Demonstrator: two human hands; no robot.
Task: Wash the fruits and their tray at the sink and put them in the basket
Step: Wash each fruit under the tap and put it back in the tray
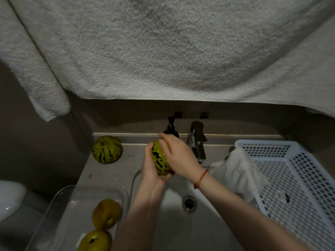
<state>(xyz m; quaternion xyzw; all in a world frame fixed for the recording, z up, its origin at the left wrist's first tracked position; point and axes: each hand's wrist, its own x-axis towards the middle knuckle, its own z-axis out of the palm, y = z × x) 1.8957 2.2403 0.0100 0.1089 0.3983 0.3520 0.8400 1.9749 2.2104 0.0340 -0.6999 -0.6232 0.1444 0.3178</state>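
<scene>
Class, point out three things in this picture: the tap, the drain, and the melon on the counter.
tap (196, 142), head view, on its chrome body.
drain (189, 203), head view, on its metal ring.
melon (107, 149), head view, on its striped rind.

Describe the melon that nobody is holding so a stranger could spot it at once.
Start at the sink; go to the counter's back left corner. The striped melon sits there alone, untouched, unlike its twin held between both hands over the basin.

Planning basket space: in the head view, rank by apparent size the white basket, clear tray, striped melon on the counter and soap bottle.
1. white basket
2. clear tray
3. striped melon on the counter
4. soap bottle, partly hidden behind the hands, so its full size is unsure.
</scene>
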